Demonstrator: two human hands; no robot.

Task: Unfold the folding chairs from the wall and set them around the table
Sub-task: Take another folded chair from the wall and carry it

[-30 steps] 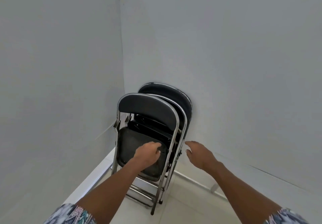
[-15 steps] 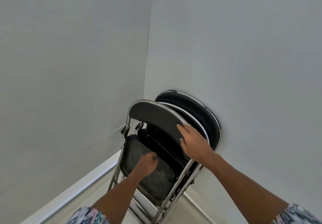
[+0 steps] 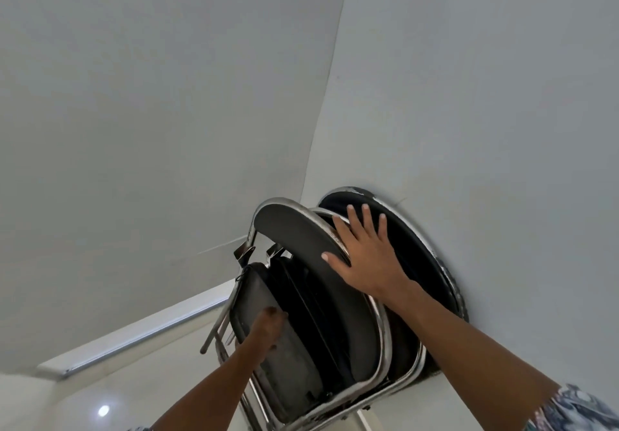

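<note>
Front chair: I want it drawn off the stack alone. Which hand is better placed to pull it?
Left, probably: the left hand curls on the seat of the front chair; the right hand lies flat across its backrest, fingers reaching the rear chair.

We're looking at a bare indoor room: plain white walls [image 3: 140,122] meet in a corner above a white skirting board [image 3: 134,338] and a glossy pale floor [image 3: 160,393]. Folding chairs [image 3: 301,239] are stacked against one wall.
</note>
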